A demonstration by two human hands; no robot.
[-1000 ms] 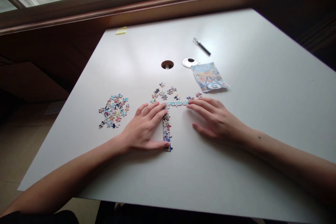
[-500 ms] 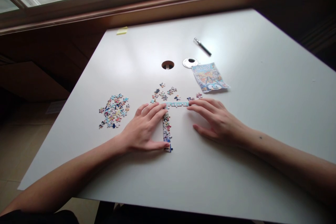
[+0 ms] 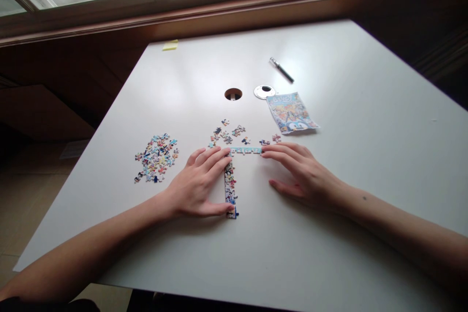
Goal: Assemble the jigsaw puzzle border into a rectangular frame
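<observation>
Joined jigsaw pieces lie on the table as two strips that meet in a corner: a light blue top strip (image 3: 245, 150) and a darker, many-coloured side strip (image 3: 230, 185). My left hand (image 3: 203, 180) rests spread over that corner, its fingertips at the top and its thumb on the side strip's near end. The fingertips of my right hand (image 3: 298, 168) touch the right end of the top strip, with the thumb apart on the table. Several loose jigsaw pieces (image 3: 226, 135) are scattered just beyond the top strip.
A pile of jigsaw pieces (image 3: 157, 157) lies left of my left hand. Behind my right hand is a picture sheet (image 3: 292, 112). Farther back are a pen (image 3: 281, 69), a round metal cover (image 3: 264, 91), a hole (image 3: 233, 94) in the white table (image 3: 329, 258) and a yellow sticky note (image 3: 170, 45).
The view has shifted slightly, so the table's things sit a little lower in the picture. Both hands keep their places at the strips.
</observation>
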